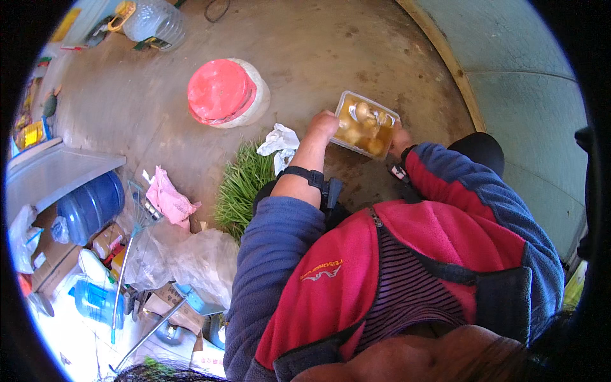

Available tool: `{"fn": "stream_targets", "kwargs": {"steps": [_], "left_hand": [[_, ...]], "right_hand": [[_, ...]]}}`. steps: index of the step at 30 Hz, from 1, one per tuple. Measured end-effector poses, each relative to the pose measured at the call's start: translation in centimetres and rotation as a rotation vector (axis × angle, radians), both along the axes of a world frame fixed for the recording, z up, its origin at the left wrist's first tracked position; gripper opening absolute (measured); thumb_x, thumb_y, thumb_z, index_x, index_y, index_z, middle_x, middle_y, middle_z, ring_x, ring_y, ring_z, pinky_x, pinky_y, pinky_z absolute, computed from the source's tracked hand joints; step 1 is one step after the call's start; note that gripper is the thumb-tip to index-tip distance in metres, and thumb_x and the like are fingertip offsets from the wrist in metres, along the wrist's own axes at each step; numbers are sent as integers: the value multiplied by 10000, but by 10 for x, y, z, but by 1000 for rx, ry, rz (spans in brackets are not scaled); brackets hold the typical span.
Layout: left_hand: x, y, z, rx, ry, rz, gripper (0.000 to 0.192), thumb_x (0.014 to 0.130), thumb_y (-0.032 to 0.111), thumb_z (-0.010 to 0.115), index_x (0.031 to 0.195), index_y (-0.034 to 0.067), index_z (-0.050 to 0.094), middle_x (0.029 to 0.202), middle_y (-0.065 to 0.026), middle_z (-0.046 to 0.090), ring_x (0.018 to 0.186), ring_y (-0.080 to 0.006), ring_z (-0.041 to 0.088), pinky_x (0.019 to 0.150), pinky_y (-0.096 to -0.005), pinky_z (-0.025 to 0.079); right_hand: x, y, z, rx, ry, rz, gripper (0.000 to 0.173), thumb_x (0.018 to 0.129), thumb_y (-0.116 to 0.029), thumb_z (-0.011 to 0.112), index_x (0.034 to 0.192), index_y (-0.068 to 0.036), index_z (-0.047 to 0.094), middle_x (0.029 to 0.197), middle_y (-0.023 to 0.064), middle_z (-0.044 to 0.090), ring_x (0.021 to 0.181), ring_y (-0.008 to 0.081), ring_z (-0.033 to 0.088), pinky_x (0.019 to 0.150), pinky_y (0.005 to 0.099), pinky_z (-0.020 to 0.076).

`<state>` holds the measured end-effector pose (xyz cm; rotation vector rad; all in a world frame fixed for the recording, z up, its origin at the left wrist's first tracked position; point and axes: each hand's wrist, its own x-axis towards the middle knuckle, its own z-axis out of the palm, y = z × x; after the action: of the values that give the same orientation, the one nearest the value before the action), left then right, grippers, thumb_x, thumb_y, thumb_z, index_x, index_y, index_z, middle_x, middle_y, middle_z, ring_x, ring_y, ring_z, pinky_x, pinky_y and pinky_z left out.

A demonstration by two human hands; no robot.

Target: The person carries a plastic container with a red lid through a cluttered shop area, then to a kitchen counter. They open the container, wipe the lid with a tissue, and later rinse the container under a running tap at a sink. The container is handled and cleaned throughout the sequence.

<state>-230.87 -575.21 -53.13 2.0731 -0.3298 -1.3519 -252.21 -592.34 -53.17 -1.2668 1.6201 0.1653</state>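
Note:
A clear plastic container (351, 142) holds pale, rounded pieces of food in a brown liquid. My left hand (325, 125) grips its left side, the fingers partly hidden by the rim. On the opposite side my right hand (400, 138) holds the container too, and most of those fingers are out of sight. The container is off the floor, in front of my body. Beyond my left hand stands a round white tub with a red lid (222, 90). Crumpled white paper or plastic (279, 139) lies by my left forearm, on a heap of long green stalks (243, 181).
A pink plastic bag (169, 196) and clear plastic sheeting (191, 262) lie to the left. Near them are a blue water jug (90, 205) and a metal-tined rake (126, 258). A large clear bottle (150, 26) stands at the back left. A pale green panel (520, 95) rises on the right.

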Motion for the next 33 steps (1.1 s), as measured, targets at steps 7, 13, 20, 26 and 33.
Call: {"fn": "stream_targets", "kwargs": {"steps": [7, 13, 20, 26, 33], "left_hand": [[15, 8, -12, 70, -53, 138, 233, 791, 146, 583, 914, 16, 732, 991, -243, 702, 978, -388, 682, 839, -437, 532], [28, 26, -31, -60, 143, 460, 240, 861, 158, 591, 1075, 128, 697, 1047, -143, 677, 928, -303, 652, 716, -495, 533], [46, 44, 10, -40, 149, 799, 215, 837, 109, 586, 953, -3, 728, 884, -124, 707, 759, -218, 663, 662, -376, 518], [54, 56, 22, -190, 282, 1009, 156, 854, 105, 621, 927, 37, 741, 850, -89, 688, 714, -236, 654, 619, -376, 524], [62, 66, 18, -129, 315, 945, 186, 901, 218, 595, 1039, 164, 708, 1024, -53, 664, 940, -243, 609, 797, -462, 486]], "right_hand": [[18, -43, -57, -277, 1, 433, 714, 1010, -571, 282, 1085, 46, 634, 938, 227, 678, 826, 365, 673, 689, 470, 553], [74, -49, -42, -210, 35, 505, 830, 991, -646, 249, 1003, 79, 653, 899, 224, 677, 777, 341, 687, 631, 458, 567], [144, -26, 6, -281, 53, 636, 832, 1028, -519, 112, 861, 55, 691, 732, 253, 671, 846, 432, 666, 870, 511, 487], [180, -20, 8, -244, -33, 676, 822, 1023, -521, 127, 829, 47, 689, 706, 220, 672, 867, 385, 676, 863, 487, 489], [203, -19, 8, -141, -102, 649, 802, 1015, -585, 208, 899, 39, 698, 784, 208, 679, 831, 386, 670, 889, 454, 492]]}}
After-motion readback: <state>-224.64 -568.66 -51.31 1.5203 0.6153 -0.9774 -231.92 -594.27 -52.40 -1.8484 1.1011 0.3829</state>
